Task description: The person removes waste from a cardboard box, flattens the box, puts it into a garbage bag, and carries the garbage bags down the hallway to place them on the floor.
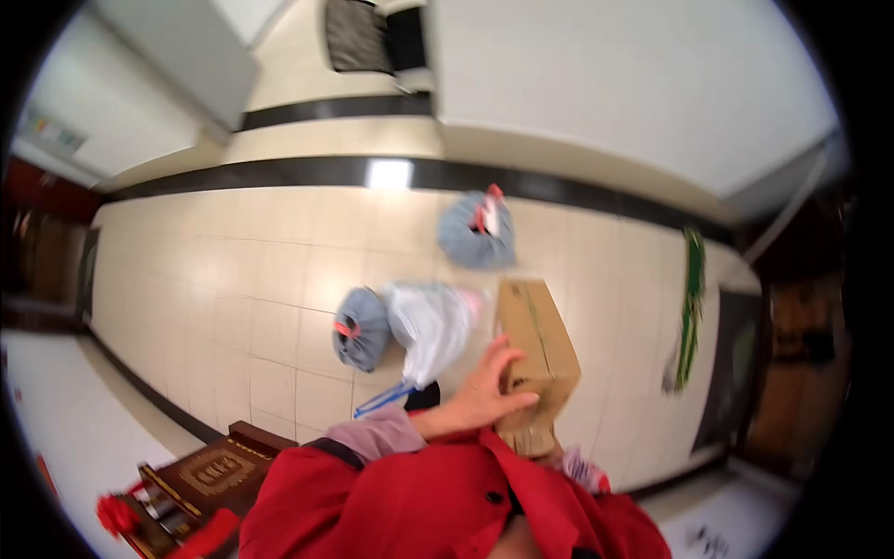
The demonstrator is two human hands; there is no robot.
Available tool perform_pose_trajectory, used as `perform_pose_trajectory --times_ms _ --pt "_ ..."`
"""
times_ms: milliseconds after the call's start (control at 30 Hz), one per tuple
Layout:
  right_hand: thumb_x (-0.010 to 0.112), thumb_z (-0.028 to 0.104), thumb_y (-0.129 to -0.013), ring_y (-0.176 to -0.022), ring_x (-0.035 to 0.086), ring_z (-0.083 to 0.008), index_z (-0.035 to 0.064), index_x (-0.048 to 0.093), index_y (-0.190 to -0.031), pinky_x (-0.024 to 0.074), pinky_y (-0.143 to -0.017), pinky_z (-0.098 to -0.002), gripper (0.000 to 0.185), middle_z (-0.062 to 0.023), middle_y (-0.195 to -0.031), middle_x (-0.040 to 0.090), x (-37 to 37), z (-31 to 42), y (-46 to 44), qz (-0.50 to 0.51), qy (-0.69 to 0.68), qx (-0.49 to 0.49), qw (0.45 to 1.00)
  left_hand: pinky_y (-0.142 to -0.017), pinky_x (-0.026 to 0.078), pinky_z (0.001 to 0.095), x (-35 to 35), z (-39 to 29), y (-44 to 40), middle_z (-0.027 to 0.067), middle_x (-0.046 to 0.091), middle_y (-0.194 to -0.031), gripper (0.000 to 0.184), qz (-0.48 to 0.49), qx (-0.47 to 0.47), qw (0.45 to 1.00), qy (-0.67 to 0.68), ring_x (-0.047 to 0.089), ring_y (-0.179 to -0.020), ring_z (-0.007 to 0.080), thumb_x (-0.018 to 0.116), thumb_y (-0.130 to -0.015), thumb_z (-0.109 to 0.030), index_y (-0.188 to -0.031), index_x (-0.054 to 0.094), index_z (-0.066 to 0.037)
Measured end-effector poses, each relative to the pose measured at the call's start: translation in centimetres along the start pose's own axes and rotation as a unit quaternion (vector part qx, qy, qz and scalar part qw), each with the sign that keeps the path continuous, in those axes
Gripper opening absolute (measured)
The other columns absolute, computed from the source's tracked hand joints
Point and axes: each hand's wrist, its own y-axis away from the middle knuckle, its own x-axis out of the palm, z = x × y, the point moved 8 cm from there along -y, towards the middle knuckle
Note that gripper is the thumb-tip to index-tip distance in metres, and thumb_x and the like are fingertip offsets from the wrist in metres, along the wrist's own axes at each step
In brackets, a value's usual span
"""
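A long brown cardboard box (540,331) with a strip of tape along its top is held close in front of the red garment. My left hand (486,384) lies against the near left side of the box, its fingers spread apart. At the box's near right end, a pinkish sleeve (582,470) shows, but my right hand there is mostly hidden beneath or behind the box, so its fingers cannot be made out. Left of the box, a white plastic bag (433,326) rests on the floor beside a grey-blue bag (361,328) with a red tie.
Another grey-blue bag (477,231) stands on the tiled floor beyond the box. A green bundle (691,307) lies at the right. A dark wooden piece with gold lettering (223,470) is at the lower left. Dark mesh seating (357,35) shows through the doorway.
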Motion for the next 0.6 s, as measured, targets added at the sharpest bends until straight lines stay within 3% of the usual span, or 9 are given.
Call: perform_pose_trajectory --times_ms 67,133,267,400,600 --pt "0.041 0.031 -0.085 -0.106 0.043 -0.0288 0.0006 0.032 -0.122 0.0393 -0.083 -0.0459 0.049 -0.0147 -0.121 0.040 1.3 1.9 3.1 -0.021 0.093 -0.025 0.995 -0.096 0.025 0.0365 0.4 -0.3 0.0 0.0257 0.020 -0.128 0.062 -0.022 0.034 0.999 0.007 0.024 -0.120 0.0349 0.065 -0.069 -0.037 -0.115 0.037 -0.006" --pt "0.041 0.032 -0.085 -0.107 0.042 -0.0284 0.0008 0.031 -0.122 0.0384 -0.084 -0.0453 0.050 -0.0143 -0.121 0.040 2.7 3.6 4.8 -0.028 0.177 -0.049 0.983 -0.099 0.022 0.0358 0.7 0.2 0.4 0.0258 0.019 -0.129 0.065 -0.022 0.002 0.999 0.044 0.020 -0.122 0.0347 0.062 -0.071 -0.040 -0.120 0.034 -0.007" --pt "0.041 0.034 -0.085 -0.109 0.040 -0.0277 0.0014 0.029 -0.124 0.0367 -0.086 -0.0439 0.052 -0.0135 -0.123 0.038 5.6 5.0 4.8 -0.028 0.286 -0.084 0.954 -0.100 0.020 0.0360 -0.3 -2.0 2.7 0.0230 0.016 -0.133 0.066 -0.077 0.022 0.996 0.035 0.016 -0.124 0.0328 0.061 -0.072 -0.040 -0.123 0.034 -0.009" --pt "0.040 0.035 -0.085 -0.111 0.038 -0.0270 0.0020 0.027 -0.125 0.0351 -0.088 -0.0425 0.054 -0.0127 -0.124 0.037 9.3 2.1 1.9 -0.013 0.374 -0.094 0.922 -0.100 0.020 0.0348 -2.2 -2.4 5.5 0.0206 0.013 -0.135 0.065 -0.103 0.045 0.992 -0.058 0.015 -0.125 0.0313 0.061 -0.072 -0.039 -0.124 0.036 -0.010" --pt "0.040 0.037 -0.085 -0.114 0.035 -0.0260 0.0029 0.025 -0.127 0.0326 -0.091 -0.0405 0.056 -0.0115 -0.126 0.035 16.1 -3.0 0.0 0.040 0.460 -0.117 0.879 -0.100 0.019 0.0343 -7.3 -4.0 9.5 0.0142 0.015 -0.137 0.059 -0.106 0.183 0.975 0.066 0.018 -0.125 0.0268 0.062 -0.074 -0.027 -0.125 0.038 -0.010"
